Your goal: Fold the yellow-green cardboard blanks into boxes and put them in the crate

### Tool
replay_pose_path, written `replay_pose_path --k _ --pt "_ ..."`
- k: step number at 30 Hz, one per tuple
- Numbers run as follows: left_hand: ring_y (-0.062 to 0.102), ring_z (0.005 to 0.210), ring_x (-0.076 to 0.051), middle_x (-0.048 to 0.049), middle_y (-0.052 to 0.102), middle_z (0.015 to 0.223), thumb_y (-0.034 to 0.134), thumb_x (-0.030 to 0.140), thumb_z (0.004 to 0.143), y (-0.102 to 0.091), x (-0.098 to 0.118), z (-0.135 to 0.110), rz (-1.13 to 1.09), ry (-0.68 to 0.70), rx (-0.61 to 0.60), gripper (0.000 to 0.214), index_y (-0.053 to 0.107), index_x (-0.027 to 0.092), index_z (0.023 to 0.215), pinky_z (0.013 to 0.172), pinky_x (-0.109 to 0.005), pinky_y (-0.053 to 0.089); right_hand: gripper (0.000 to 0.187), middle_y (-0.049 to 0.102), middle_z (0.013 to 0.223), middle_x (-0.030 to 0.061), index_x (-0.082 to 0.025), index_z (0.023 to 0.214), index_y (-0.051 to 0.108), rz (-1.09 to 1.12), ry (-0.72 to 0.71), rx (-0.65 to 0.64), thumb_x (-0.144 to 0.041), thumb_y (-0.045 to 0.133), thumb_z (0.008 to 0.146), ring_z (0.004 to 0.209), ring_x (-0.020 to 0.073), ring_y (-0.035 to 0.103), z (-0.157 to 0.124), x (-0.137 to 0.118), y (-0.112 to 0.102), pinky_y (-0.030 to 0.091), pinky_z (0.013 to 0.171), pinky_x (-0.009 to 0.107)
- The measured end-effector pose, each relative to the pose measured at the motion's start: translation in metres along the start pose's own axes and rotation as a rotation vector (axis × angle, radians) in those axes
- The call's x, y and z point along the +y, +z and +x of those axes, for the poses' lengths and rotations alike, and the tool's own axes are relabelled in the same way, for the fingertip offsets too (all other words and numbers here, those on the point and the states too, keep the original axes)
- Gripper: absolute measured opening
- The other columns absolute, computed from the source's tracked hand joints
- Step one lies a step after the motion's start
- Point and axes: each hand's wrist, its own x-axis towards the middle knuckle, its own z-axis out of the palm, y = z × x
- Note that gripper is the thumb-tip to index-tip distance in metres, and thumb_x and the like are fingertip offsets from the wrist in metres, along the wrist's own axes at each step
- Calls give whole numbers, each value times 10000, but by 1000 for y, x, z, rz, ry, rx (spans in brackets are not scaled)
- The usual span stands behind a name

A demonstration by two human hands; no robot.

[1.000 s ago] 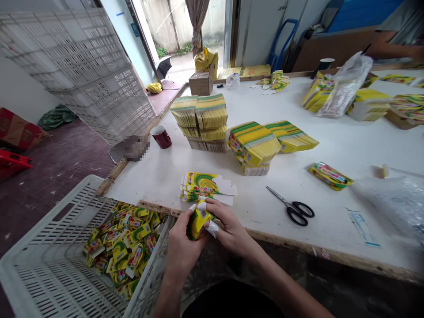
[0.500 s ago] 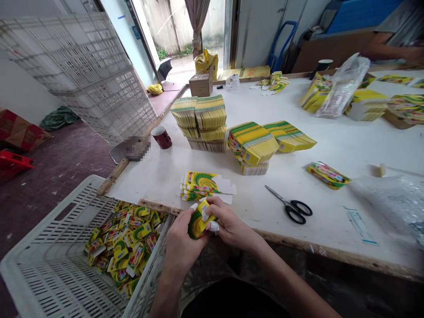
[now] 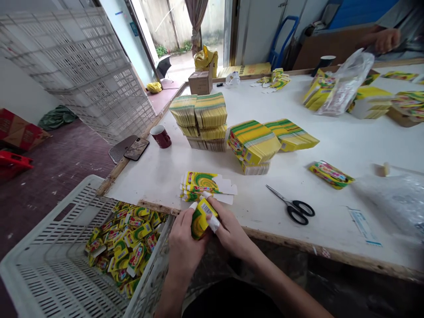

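Note:
At the table's front edge, my left hand [image 3: 186, 240] is wrapped round a small yellow-and-green crayon box [image 3: 199, 221] from the left. The box is tilted, with a barcode on its end facing up. My right hand [image 3: 228, 227] grips the box's right side between thumb and forefinger; white tape covers several fingertips. Just beyond lies a short stack of flattened crayon boxes [image 3: 200, 183] with white flaps. Below on the left, a white plastic crate [image 3: 39, 251] holds a heap of crayon boxes [image 3: 132, 238]. What is inside the held box is hidden.
Tall bundles of flat cartons [image 3: 208, 119] and more bundles [image 3: 255, 141] stand mid-table. Black-handled scissors [image 3: 294, 207] lie to the right, near clear plastic bags [image 3: 394, 194]. A maroon mug [image 3: 160, 136] and a phone [image 3: 137, 148] sit left. Another person's hand [image 3: 386, 42] shows far right.
My right fingers have shifted on the box's upper end, which now shows its barcode more fully. The other person's hand has risen. The table things have not moved.

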Motion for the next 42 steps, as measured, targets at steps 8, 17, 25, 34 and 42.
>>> replay_pose_path --k 8,17,25,34,42 --pt "634 990 -311 -131 655 1062 693 293 701 6 -11 -8 0 -99 23 463 575 185 1136 861 -446 520 419 664 1138 173 -122 1326 469 -214 59 2 -224 378 930 975 271 643 5 1 18 508 864 430" --pt "485 1174 -477 -264 558 1194 788 603 496 -75 -86 8 296 -632 412 1034 459 19 1284 996 -656 346 553 620 1107 172 -126 1289 437 -646 75 244 -45 541 752 1046 315 544 45 16 -27 434 905 494" --pt "517 1216 -281 -149 552 1295 718 492 701 -9 -51 -5 -669 -583 140 691 469 202 1276 1008 -446 440 534 591 958 100 -140 1197 410 -597 50 206 9 492 692 893 245 564 51 24 -21 471 808 412" --pt "623 883 -206 -57 636 894 323 749 805 -2 18 23 -1573 -555 365 620 609 223 966 817 -343 534 529 526 881 -12 -219 1200 391 285 80 -202 -115 622 736 703 115 519 4 -18 18 445 621 236" --pt "635 844 -187 -32 655 900 492 831 640 6 11 15 -1399 -625 373 708 628 235 997 782 -297 545 342 493 749 -46 -195 1041 560 234 78 -74 -153 680 724 667 116 450 5 -12 19 395 610 223"
